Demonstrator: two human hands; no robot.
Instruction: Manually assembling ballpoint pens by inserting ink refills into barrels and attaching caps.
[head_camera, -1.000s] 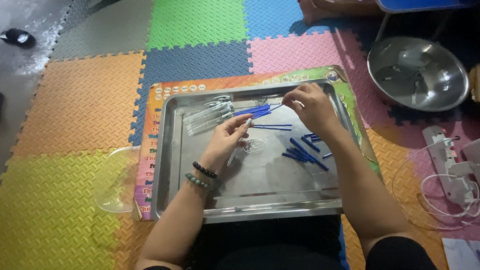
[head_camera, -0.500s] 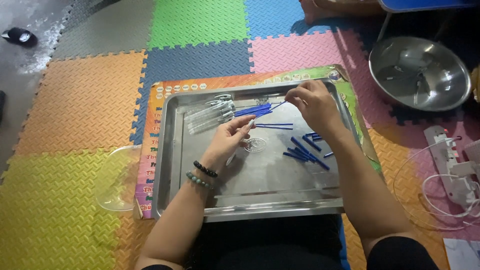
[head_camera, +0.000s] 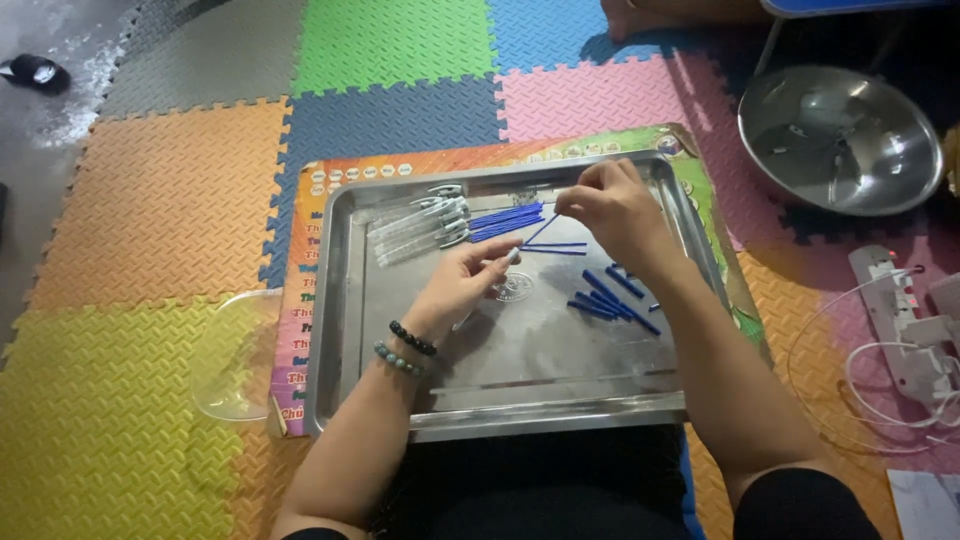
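A thin blue refill (head_camera: 538, 231) is pinched at its far end by the right hand (head_camera: 612, 203), while a clear pen barrel (head_camera: 488, 270) is pinched by the left hand (head_camera: 462, 283) over the middle of the one steel tray (head_camera: 340, 330). The refill could be bent or missed at the barrel mouth, being so slender. One cluster of clear barrels (head_camera: 420, 226) lies far left; two heaps of blue refills (head_camera: 607, 298) are seen, too overlapped to be counted singly.

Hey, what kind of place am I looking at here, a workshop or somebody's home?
Probably a home floor used for small assembly work: coloured foam mats cover the ground, a steel tray of pen parts lies on them, and a power strip sits nearby.
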